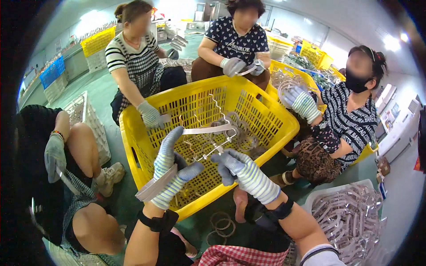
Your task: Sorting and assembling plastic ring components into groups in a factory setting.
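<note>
My left hand, in a striped work glove, grips a stack of flat clear plastic strips against the palm. My right hand, gloved the same way, pinches the lower end of a bent metal wire hanger piece that carries a clear plastic strip at its top. Both hands hover over the big yellow plastic crate, which holds more wire pieces and clear rings at the bottom.
Several other gloved people sit round the crate: one at the left, two at the back, one at the right. A white bin of clear strips stands at lower right. Loose rings lie on the green floor.
</note>
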Demonstrator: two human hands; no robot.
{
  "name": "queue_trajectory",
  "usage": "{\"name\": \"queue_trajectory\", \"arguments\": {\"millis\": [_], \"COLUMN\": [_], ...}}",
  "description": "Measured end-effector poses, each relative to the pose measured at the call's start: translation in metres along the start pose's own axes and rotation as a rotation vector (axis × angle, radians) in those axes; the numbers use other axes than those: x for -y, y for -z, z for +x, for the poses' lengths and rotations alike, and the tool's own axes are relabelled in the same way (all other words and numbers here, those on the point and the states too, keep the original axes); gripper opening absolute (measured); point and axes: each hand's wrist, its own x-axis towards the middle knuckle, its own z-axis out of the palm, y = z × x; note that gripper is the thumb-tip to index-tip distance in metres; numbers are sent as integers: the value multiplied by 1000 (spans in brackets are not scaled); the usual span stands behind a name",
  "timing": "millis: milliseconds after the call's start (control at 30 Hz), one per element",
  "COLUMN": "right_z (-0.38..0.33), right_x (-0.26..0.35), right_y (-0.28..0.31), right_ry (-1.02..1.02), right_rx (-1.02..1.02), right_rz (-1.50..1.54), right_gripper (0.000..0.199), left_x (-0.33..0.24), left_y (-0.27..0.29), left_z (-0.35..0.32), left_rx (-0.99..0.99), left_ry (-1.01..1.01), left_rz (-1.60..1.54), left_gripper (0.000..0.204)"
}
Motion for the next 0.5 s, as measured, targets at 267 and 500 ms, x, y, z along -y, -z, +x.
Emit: {"name": "queue_trajectory", "arguments": {"millis": [267, 500], "right_z": [2, 5], "right_x": [-4, -3], "right_y": [0, -4], "right_ry": [14, 21], "right_rx": [61, 30], "right_rz": [-58, -20], "right_gripper": [36, 39], "left_x": [10, -5], "left_y": [4, -8], "left_z": [8, 7], "left_rx": [-62, -221], "left_ry": [-234, -189], "left_rz": [194, -10], "left_gripper": [63, 59]}}
